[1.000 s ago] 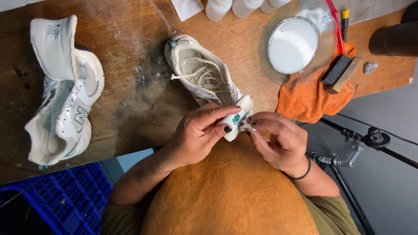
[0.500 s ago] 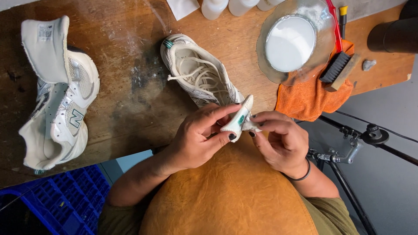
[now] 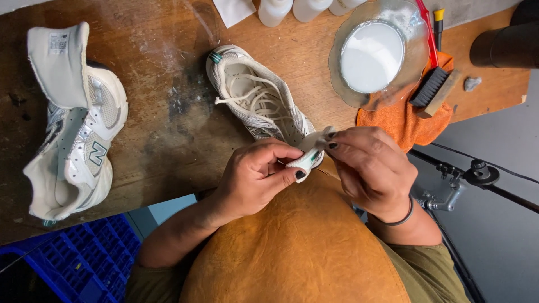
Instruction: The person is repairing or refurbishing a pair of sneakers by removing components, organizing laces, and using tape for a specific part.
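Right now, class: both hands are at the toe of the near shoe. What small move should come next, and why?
Probably draw the loose lace out: the left hand steadies the shoe's toe while the right hand pinches there, and the lace lies slack.

I see a small white piece (image 3: 306, 159) with a green mark, curved like a shoe tongue, pinched between both hands just above the near table edge. It touches the toe of a white sneaker (image 3: 258, 101), which lies unlaced, opening upward, heel pointing far-left.

Second sneaker (image 3: 70, 140) left on bench; bowl of white liquid (image 3: 371, 56), brush (image 3: 431, 88), orange cloth (image 3: 407, 120)
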